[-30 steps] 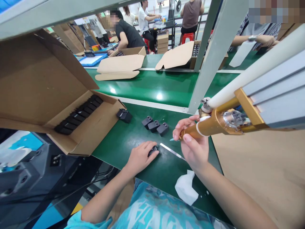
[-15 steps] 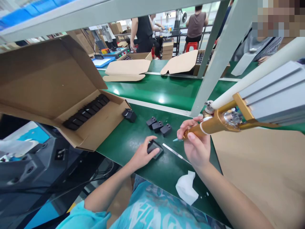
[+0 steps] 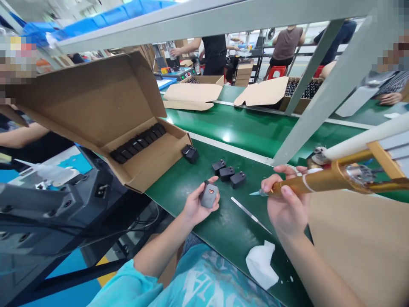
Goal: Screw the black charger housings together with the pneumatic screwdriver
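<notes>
My left hand (image 3: 197, 207), palm up, has its fingers closed around a small grey plastic housing (image 3: 209, 197) with a red mark on its face. My right hand (image 3: 289, 200) grips a gold-coloured glue dispenser (image 3: 322, 181), its pale blue nozzle (image 3: 256, 193) pointing left, apart from the housing. Between the hands a thin metal strip (image 3: 249, 213) lies on the green bench. Beyond it three black blocks (image 3: 226, 173) with metal pins stand in a row. Another black block (image 3: 190, 154) sits beside the open cardboard box (image 3: 166, 160).
Several black pieces (image 3: 137, 143) line the box's far side. A white paper scrap (image 3: 262, 265) lies near the bench's front edge. A slanted grey post (image 3: 316, 94) rises behind my right hand. Across the green belt (image 3: 230, 123) are open cartons (image 3: 303, 89) and co-workers.
My left hand has lifted the housing off the bench and turned it face up. My right hand still grips the dispenser. The view has shifted, so the scene sits further right and lower.
</notes>
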Demonstrator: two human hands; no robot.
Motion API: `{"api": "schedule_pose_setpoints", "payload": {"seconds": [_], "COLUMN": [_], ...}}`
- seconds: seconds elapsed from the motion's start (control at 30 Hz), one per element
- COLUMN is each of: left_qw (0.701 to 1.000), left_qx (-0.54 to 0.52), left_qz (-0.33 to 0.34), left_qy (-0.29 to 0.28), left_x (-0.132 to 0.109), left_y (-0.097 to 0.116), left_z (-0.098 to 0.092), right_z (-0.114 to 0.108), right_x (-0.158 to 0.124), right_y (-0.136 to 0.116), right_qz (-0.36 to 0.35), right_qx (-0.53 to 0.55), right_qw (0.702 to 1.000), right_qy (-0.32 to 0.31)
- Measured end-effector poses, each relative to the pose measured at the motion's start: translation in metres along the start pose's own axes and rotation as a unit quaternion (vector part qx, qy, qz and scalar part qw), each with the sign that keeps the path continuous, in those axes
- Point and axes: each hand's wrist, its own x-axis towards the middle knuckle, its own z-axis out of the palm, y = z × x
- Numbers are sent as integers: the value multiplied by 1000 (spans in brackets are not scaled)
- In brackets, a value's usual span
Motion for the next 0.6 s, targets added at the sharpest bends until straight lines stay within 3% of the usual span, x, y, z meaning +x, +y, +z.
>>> {"api": "schedule_pose_setpoints", "payload": {"seconds": [0.33,0.6], "left_qw": [996,984], "left_qx": [25,125], "left_qz": [63,121], "left_qy": [-56,-39], "left_x": [-5,-15], "left_y": [4,5], "left_z": [-4,-4], "right_z": [-3,-5], "right_x": [1,3], "right_y": [2,3], "right_qz": [-5,-3], "right_qx": [-1,5], "right_qw": [999,999], "right_qy": [40,35]}}
